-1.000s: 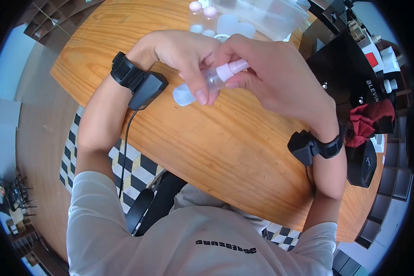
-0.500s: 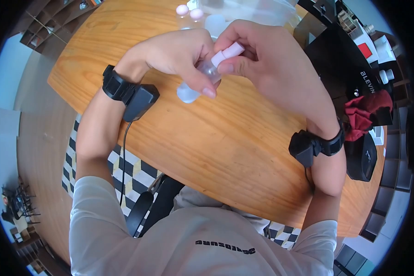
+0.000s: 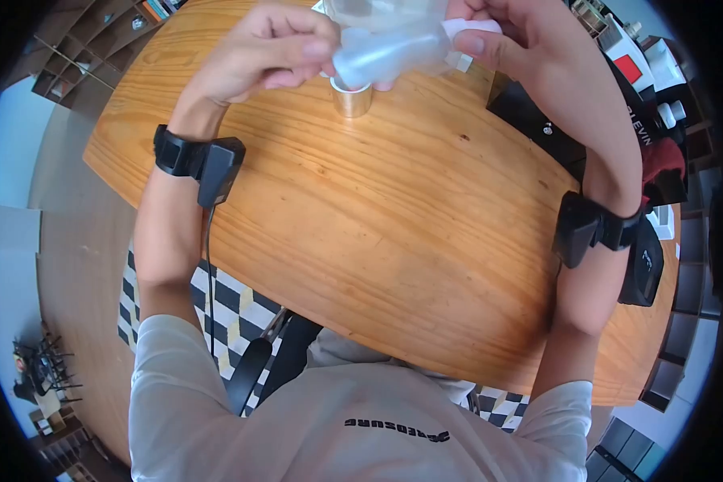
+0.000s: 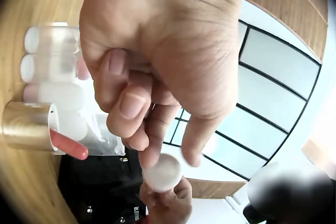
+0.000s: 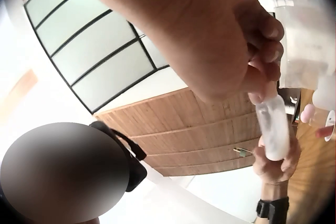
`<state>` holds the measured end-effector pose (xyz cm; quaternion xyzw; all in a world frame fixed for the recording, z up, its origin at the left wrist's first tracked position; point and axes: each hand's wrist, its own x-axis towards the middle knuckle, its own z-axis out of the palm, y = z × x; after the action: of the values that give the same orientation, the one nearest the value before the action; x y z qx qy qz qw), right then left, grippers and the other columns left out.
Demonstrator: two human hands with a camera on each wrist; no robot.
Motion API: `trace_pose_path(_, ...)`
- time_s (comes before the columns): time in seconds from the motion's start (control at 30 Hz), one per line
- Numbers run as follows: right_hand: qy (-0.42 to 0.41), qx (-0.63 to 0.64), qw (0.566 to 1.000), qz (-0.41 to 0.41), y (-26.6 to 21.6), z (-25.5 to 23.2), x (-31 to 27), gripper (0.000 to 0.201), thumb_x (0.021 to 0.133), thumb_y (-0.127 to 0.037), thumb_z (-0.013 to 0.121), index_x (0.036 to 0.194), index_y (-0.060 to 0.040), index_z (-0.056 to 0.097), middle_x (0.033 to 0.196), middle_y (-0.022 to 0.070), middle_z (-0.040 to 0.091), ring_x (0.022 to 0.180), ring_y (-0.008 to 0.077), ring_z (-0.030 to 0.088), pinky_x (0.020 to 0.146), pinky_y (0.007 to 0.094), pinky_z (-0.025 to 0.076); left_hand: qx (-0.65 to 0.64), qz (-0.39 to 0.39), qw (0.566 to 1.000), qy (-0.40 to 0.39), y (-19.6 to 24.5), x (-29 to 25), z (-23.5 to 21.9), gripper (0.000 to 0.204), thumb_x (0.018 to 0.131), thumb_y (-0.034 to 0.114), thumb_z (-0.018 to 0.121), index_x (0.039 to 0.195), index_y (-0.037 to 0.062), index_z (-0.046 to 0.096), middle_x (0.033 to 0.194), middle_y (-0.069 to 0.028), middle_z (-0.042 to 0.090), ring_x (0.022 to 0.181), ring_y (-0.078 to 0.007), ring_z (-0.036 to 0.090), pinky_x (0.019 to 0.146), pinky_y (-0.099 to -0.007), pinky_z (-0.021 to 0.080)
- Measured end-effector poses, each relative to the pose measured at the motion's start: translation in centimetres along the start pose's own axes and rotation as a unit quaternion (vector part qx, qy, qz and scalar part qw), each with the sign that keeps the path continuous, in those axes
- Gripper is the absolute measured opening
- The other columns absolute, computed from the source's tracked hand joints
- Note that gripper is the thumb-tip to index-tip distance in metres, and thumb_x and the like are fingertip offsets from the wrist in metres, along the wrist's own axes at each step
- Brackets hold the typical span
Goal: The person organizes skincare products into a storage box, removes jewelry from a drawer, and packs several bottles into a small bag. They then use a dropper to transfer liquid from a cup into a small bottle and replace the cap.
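A clear, frosted bottle (image 3: 394,55) with a pink cap (image 3: 478,32) lies nearly level above the table. My right hand (image 3: 550,88) pinches it at the cap end with thumb and fingers. My left hand (image 3: 269,52) is beside the bottle's base, thumb and forefinger spread to either side of it. In the left wrist view the round base (image 4: 163,172) shows just past those fingertips, with a gap at the thumb. Below the bottle stands a gold metal cup (image 3: 352,102), and a red stick-like piece (image 4: 71,145) pokes out of it.
Several more clear bottles (image 4: 52,68) stand beside the cup. A clear plastic bag (image 5: 304,40) lies at the back of the table. On the right are a black box (image 3: 530,120) and a dark red cloth (image 3: 663,173).
Both hands have moved forward, away from the body, and farther apart. The left hand's grip around the bottle has loosened to its base, and the bottle now lies more level.
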<state>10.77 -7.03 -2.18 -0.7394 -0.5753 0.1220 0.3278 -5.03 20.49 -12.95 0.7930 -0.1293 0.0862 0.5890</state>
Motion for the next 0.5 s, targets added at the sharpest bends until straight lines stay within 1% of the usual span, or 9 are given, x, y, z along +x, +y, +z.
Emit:
trace_pose_path(0.17, 0.144, -0.124, 0.971, -0.145, 0.9, 1.9, -0.4, 0.009, 0.095, -0.005, 0.071, 0.094, 0.0029, 0.065, 0.07, 0.0024, 0.06, 0.059, 0.0081, 0.047, 0.055, 0.0261, 0.038, -0.035, -0.001, 0.999, 0.009, 0.1, 0.6, 1.7, 0.047, 0.098, 0.043, 0.068, 0.086, -0.0026, 0.067, 0.078, -0.0039, 0.061, 0.049, -0.0028, 0.039, 0.047, -0.0221, 0.026)
trace_pose_path(0.23, 0.041, 0.057, 0.996, 0.058, -0.5, -0.2, -0.1, 0.01, 0.094, -0.003, 0.071, 0.092, 0.0042, 0.064, 0.071, 0.003, 0.06, 0.065, 0.0093, 0.052, 0.061, 0.0268, 0.044, -0.057, 0.0, 0.998, 0.026, -0.4, 0.8, 1.2, 0.046, 0.098, 0.042, 0.069, 0.086, -0.0017, 0.068, 0.079, -0.0033, 0.061, 0.049, -0.0028, 0.04, 0.048, -0.0224, 0.029)
trace_pose_path(0.27, 0.043, 0.096, 0.984, 0.141, -2.2, -0.8, 0.1, 0.013, 0.09, -0.005, 0.072, 0.091, 0.0053, 0.064, 0.072, 0.0092, 0.064, 0.065, 0.0191, 0.06, 0.064, 0.032, 0.049, -0.024, 0.001, 0.998, 0.051, -0.7, 0.9, 0.7, 0.04, 0.098, 0.038, 0.07, 0.089, -0.0013, 0.07, 0.081, -0.0026, 0.061, 0.052, -0.0033, 0.042, 0.051, -0.0224, 0.031)
trace_pose_path(0.3, 0.043, 0.095, 0.984, 0.142, -2.2, -0.2, -0.2, 0.013, 0.09, -0.005, 0.072, 0.091, 0.0053, 0.064, 0.072, 0.0092, 0.064, 0.065, 0.0191, 0.06, 0.064, 0.032, 0.049, 0.009, 0.002, 0.997, 0.075, -1.0, 1.0, 0.1, 0.034, 0.097, 0.033, 0.071, 0.093, -0.0008, 0.072, 0.083, -0.0019, 0.062, 0.055, -0.0037, 0.044, 0.054, -0.0223, 0.033)
trace_pose_path(0.33, 0.103, -0.075, 0.992, 0.015, -1.6, 1.0, -0.6, 0.012, 0.088, -0.004, 0.072, 0.091, 0.0055, 0.065, 0.074, 0.0136, 0.065, 0.066, 0.0255, 0.063, 0.064, 0.0354, 0.05, 0.009, 0.002, 0.997, 0.074, -2.3, 0.9, -1.0, 0.034, 0.097, 0.033, 0.071, 0.093, -0.0008, 0.072, 0.083, -0.0019, 0.062, 0.055, -0.0037, 0.044, 0.054, -0.0223, 0.033)
trace_pose_path(0.37, 0.159, -0.241, 0.951, -0.112, -0.8, 2.1, -0.9, 0.012, 0.087, -0.004, 0.071, 0.091, 0.0058, 0.066, 0.076, 0.0179, 0.066, 0.068, 0.0319, 0.066, 0.065, 0.0388, 0.052, 0.015, -0.021, 0.998, 0.066, -4.1, 0.8, -2.2, 0.028, 0.099, 0.026, 0.068, 0.11, 0.0003, 0.069, 0.091, -0.0044, 0.068, 0.071, -0.0083, 0.056, 0.066, -0.0234, 0.042)
trace_pose_path(0.4, 0.105, -0.211, 0.968, -0.09, 2.8, 1.4, 1.2, 0.014, 0.085, -0.008, 0.07, 0.09, 0.0046, 0.067, 0.081, 0.0242, 0.068, 0.076, 0.0419, 0.068, 0.07, 0.0458, 0.054, 0.02, -0.044, 0.997, 0.056, -5.1, 0.8, -2.8, 0.032, 0.101, 0.019, 0.065, 0.128, 0.0013, 0.066, 0.1, -0.0069, 0.073, 0.088, -0.0128, 0.067, 0.078, -0.0245, 0.051)
trace_pose_path(0.43, 0.107, -0.211, 0.968, -0.089, 3.5, 2.0, 1.3, 0.014, 0.085, -0.008, 0.07, 0.09, 0.0046, 0.067, 0.081, 0.0242, 0.068, 0.076, 0.0419, 0.068, 0.07, 0.0458, 0.054, 0.021, -0.044, 0.997, 0.055, -3.7, 0.9, -1.7, 0.032, 0.101, 0.019, 0.065, 0.128, 0.0013, 0.066, 0.1, -0.0069, 0.073, 0.088, -0.0128, 0.067, 0.078, -0.0245, 0.051)
trace_pose_path(0.5, 0.057, -0.323, 0.944, -0.033, 4.3, 2.7, 1.4, 0.013, 0.085, -0.01, 0.069, 0.088, 0.0027, 0.067, 0.082, 0.0233, 0.069, 0.08, 0.042, 0.07, 0.073, 0.0476, 0.055, -0.03, 0.001, 0.984, 0.177, 0.2, 1.3, 1.7, 0.018, 0.101, 0.019, 0.069, 0.098, 0.0013, 0.073, 0.08, -0.0018, 0.071, 0.07, -0.0071, 0.063, 0.061, -0.0197, 0.046)
